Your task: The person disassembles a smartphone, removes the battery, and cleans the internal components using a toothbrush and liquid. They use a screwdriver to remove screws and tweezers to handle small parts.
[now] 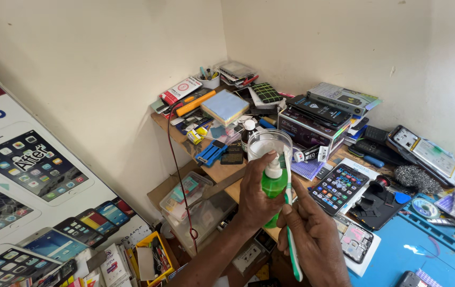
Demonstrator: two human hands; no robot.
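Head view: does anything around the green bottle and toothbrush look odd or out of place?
Nothing spilled or broken shows. The left hand holds a green pump bottle upright; the right hand holds a toothbrush beside it. The wooden bench behind is heavily cluttered.

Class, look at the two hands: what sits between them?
In the head view, a green pump bottle and a green-white toothbrush sit between the left hand and right hand.

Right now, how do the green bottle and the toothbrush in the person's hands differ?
The green bottle is short and rounded, with a white pump top; the toothbrush is long and thin. The left hand wraps the bottle's body upright, while the right hand pinches the toothbrush mid-handle, bristles up beside the pump. The bottle is see-through green; the toothbrush is opaque green and white. Both are held over the cluttered workbench.
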